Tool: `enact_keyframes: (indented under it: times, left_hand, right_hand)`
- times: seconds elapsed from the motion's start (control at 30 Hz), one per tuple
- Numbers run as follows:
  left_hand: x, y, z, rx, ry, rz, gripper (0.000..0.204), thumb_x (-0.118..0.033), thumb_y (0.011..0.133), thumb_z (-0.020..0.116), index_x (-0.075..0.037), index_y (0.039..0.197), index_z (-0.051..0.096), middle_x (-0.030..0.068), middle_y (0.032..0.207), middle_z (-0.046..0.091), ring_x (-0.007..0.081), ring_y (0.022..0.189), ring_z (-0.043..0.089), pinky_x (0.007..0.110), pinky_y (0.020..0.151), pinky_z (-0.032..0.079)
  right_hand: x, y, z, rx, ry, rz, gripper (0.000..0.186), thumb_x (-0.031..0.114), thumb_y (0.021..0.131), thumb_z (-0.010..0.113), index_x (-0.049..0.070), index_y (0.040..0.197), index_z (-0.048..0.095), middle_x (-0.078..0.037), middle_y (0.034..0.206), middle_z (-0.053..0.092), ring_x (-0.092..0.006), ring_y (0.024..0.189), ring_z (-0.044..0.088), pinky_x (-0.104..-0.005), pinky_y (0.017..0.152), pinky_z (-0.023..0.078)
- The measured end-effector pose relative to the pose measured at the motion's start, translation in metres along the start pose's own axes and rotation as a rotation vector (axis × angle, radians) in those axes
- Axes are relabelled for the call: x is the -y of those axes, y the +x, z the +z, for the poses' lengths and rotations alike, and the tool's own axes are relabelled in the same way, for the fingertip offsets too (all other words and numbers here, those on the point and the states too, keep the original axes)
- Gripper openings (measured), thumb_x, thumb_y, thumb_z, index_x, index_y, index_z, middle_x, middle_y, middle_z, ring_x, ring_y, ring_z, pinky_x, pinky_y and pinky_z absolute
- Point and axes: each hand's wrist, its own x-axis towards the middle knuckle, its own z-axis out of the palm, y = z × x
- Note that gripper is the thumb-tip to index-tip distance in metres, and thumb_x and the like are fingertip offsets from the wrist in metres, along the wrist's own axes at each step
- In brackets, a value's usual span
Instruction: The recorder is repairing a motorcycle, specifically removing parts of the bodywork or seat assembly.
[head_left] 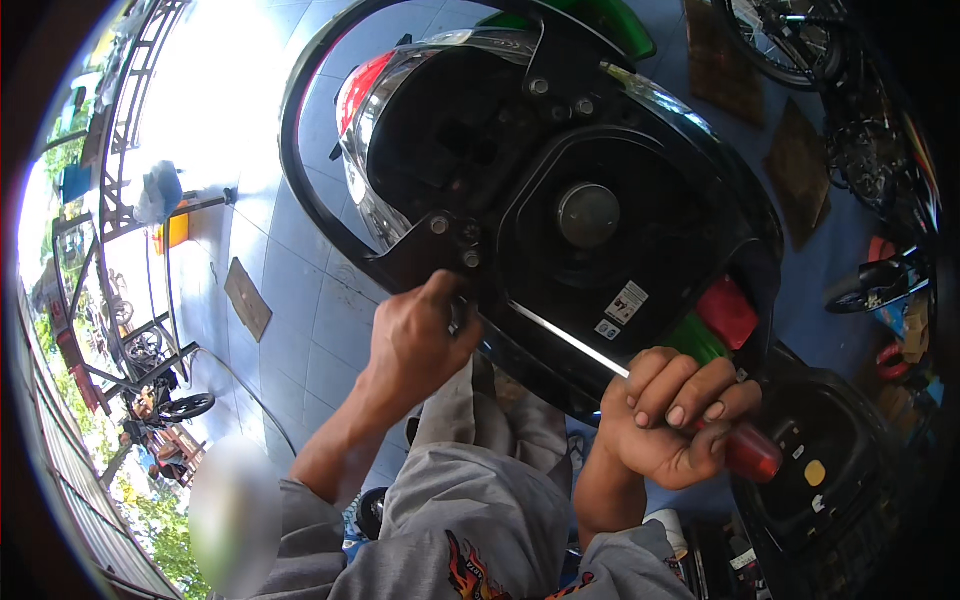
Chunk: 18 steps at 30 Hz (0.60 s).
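Left hand pinches a bolt at the rack, frame centre. Right hand fists a red-handled tool. Rack looks stiff, heavy; hold its bar.

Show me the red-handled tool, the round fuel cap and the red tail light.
red-handled tool [752,452], head view, on its red handle end.
round fuel cap [588,215], head view, on its centre.
red tail light [360,85], head view, on the lens.
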Motion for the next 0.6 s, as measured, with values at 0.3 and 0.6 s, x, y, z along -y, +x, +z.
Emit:
enact_keyframes:
  times: [0.3,0.6]
  left_hand:
    - [-0.017,0.017,0.005,0.087,0.248,0.156,0.017,-0.012,0.081,0.062,0.001,0.089,0.056,0.0153,0.072,0.064,0.0336,0.062,0.064,0.043,0.056,0.051]
    - [-0.046,0.023,0.016,0.172,0.511,0.020,0.013,-0.007,0.077,0.060,0.003,0.083,0.054,0.0195,0.068,0.065,0.0368,0.062,0.066,0.046,0.056,0.052]
  right_hand:
    - [0.030,0.003,-0.007,-0.109,-0.131,-0.068,0.022,0.022,0.091,0.059,0.009,0.088,0.041,-0.004,0.068,0.046,-0.0105,0.039,0.039,-0.0246,0.038,0.030]
    - [0.062,-0.005,-0.021,-0.117,-0.100,-0.079,0.021,0.021,0.091,0.060,0.010,0.088,0.042,-0.003,0.069,0.046,-0.0102,0.041,0.041,-0.0240,0.039,0.030]
